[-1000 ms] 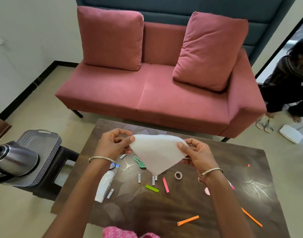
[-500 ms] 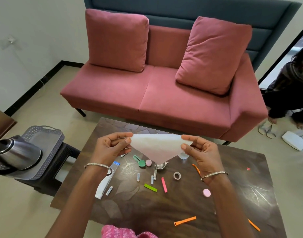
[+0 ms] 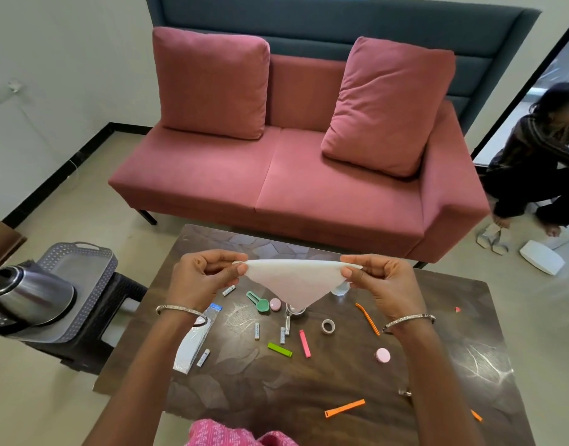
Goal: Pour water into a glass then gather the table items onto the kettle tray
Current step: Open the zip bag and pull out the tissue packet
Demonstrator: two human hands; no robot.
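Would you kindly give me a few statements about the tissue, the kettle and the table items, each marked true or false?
1. Both hands hold the white tissue above the table. True.
2. The kettle stands on the sofa. False: it sits on the grey tray.
3. The left hand grips a green clip. False: the green clip lies on the table.
4. The tape roll lies on the table. True.
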